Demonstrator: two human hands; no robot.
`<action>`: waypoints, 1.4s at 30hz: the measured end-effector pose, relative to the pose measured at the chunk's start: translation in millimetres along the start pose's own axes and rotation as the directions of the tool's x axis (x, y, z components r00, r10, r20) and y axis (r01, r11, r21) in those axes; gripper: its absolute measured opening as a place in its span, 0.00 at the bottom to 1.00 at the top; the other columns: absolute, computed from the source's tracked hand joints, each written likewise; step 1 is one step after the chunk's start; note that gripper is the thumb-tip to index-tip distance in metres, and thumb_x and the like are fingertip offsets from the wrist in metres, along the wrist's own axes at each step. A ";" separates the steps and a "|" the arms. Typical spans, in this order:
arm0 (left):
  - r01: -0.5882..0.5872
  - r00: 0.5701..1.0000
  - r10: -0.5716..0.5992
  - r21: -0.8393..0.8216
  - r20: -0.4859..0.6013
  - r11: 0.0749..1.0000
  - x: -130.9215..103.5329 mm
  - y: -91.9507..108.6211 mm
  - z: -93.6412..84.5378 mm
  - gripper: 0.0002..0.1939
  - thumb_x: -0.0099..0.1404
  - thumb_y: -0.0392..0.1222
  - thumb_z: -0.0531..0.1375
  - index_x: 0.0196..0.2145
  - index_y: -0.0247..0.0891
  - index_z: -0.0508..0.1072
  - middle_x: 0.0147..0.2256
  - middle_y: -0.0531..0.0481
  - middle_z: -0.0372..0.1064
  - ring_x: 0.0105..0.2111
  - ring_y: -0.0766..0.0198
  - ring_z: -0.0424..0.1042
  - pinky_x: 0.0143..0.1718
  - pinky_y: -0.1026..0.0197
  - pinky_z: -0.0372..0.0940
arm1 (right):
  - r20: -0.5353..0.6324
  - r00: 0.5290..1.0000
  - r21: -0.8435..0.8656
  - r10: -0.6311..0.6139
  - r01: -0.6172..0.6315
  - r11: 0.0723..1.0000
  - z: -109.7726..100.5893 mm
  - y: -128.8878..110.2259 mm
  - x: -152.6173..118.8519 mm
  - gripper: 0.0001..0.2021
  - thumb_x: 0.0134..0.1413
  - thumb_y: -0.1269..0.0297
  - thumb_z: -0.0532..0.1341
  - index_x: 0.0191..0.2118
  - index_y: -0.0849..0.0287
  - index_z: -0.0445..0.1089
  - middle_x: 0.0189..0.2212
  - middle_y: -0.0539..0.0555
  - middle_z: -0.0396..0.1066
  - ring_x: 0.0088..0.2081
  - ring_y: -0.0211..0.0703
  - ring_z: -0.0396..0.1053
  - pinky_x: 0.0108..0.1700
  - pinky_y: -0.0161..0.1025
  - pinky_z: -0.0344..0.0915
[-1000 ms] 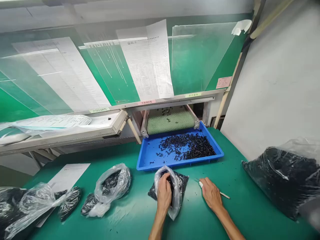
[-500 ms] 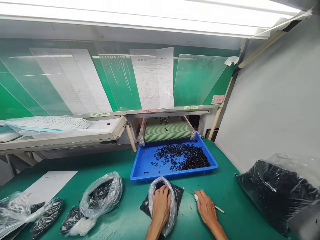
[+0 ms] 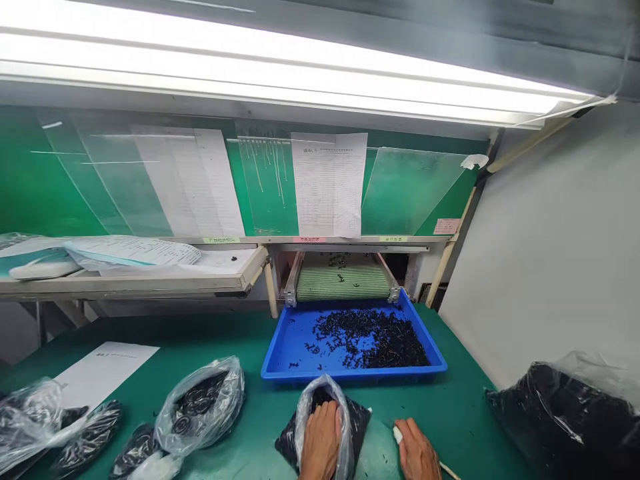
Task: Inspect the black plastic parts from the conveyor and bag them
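My left hand [image 3: 321, 437] reaches into the mouth of a clear plastic bag [image 3: 345, 460] holding small black parts. Its fingertips are hidden inside, so their grip does not show. To the right, my right hand [image 3: 417, 450] rests on the green table with its fingers curled together over a thin pale stick [image 3: 449, 471]. The stick comes out on the right side of the hand. A white piece [image 3: 397, 435] shows by the thumb side; whether it belongs to the stick is unclear. Behind both hands, a blue tray [image 3: 320, 377] contains many loose small black parts [image 3: 395, 340].
A green conveyor belt [image 3: 325, 283] ends over the tray's back edge. An open bag of black rings [image 3: 233, 400] and more bags [image 3: 90, 433] lie left, near a paper sheet [image 3: 107, 367]. A large black-filled bag [image 3: 555, 413] sits right. A shelf [image 3: 150, 283] overhangs the back left.
The view has tilted up, so the table and both hands appear lower. My left hand stays in the bag, and my right hand stays over the stick.
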State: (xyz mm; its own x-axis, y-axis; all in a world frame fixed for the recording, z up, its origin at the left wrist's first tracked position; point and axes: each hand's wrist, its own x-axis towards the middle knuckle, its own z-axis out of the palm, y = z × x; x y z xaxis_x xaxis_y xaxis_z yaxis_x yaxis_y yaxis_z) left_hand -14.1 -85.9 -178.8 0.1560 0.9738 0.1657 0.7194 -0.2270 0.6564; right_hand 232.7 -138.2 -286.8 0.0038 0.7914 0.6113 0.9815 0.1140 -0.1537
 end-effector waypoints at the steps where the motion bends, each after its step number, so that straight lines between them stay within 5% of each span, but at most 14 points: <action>1: 0.004 1.000 -0.005 -0.052 -0.010 0.999 0.3 1.5 -1.4 0.17 0.65 0.47 0.46 0.32 0.41 0.73 0.34 0.41 0.72 0.37 0.47 0.68 0.43 0.48 0.55 | 0.014 1.000 0.018 -0.002 0.002 1.000 -0.7 0.2 0.3 0.18 0.52 0.72 0.50 0.44 0.48 0.70 0.38 0.53 0.75 0.31 0.43 0.74 0.29 0.33 0.68; 6: 0.002 0.997 -0.019 -0.251 -0.068 0.968 2.5 6.2 -6.2 0.14 0.62 0.49 0.52 0.29 0.42 0.74 0.30 0.41 0.72 0.32 0.48 0.69 0.38 0.49 0.57 | 0.043 0.999 0.021 0.033 -0.034 0.999 -10.8 -7.3 4.8 0.17 0.54 0.72 0.48 0.44 0.50 0.69 0.37 0.53 0.74 0.30 0.42 0.73 0.28 0.33 0.67; 16: 0.033 0.999 -0.040 -0.252 -0.024 0.967 3.0 7.9 -9.8 0.15 0.63 0.48 0.50 0.30 0.43 0.74 0.31 0.42 0.73 0.33 0.48 0.70 0.37 0.50 0.58 | 0.047 0.998 -0.004 0.038 -0.037 0.999 -31.4 -22.1 15.6 0.16 0.56 0.71 0.45 0.42 0.52 0.67 0.34 0.55 0.72 0.30 0.42 0.72 0.27 0.34 0.66; 22: 0.039 0.999 -0.035 -0.201 0.023 0.979 2.9 12.5 -14.7 0.15 0.64 0.47 0.48 0.33 0.42 0.74 0.33 0.43 0.74 0.35 0.50 0.71 0.38 0.53 0.58 | 0.043 0.997 -0.033 0.057 -0.056 0.998 -26.3 -21.1 10.2 0.17 0.57 0.69 0.46 0.44 0.53 0.69 0.40 0.56 0.73 0.36 0.44 0.73 0.33 0.35 0.69; 30: 0.038 0.993 -0.035 -0.024 0.110 0.999 3.2 19.1 -18.7 0.21 0.68 0.46 0.39 0.31 0.40 0.68 0.31 0.44 0.72 0.33 0.53 0.70 0.36 0.54 0.57 | 0.279 0.947 -0.058 0.159 -0.149 0.987 -15.8 -14.6 1.7 0.18 0.56 0.68 0.51 0.49 0.53 0.71 0.48 0.57 0.72 0.45 0.51 0.72 0.39 0.37 0.70; 42: 0.041 0.999 -0.035 -0.169 0.038 0.985 0.2 16.1 -16.7 0.16 0.66 0.48 0.44 0.27 0.47 0.68 0.29 0.46 0.71 0.32 0.50 0.69 0.36 0.53 0.56 | 0.184 0.974 -0.065 0.132 -0.122 0.990 -11.5 -14.7 -0.3 0.19 0.56 0.70 0.49 0.48 0.54 0.72 0.45 0.58 0.73 0.43 0.48 0.72 0.37 0.36 0.70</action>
State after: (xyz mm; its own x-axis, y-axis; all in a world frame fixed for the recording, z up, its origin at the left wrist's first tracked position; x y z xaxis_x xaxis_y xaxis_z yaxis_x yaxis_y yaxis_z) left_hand -13.8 -89.6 -155.9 0.1564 0.9810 0.1147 0.6001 -0.1866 0.7778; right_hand 220.5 -147.0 -275.8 0.0984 0.8965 0.4320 0.9841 -0.0231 -0.1761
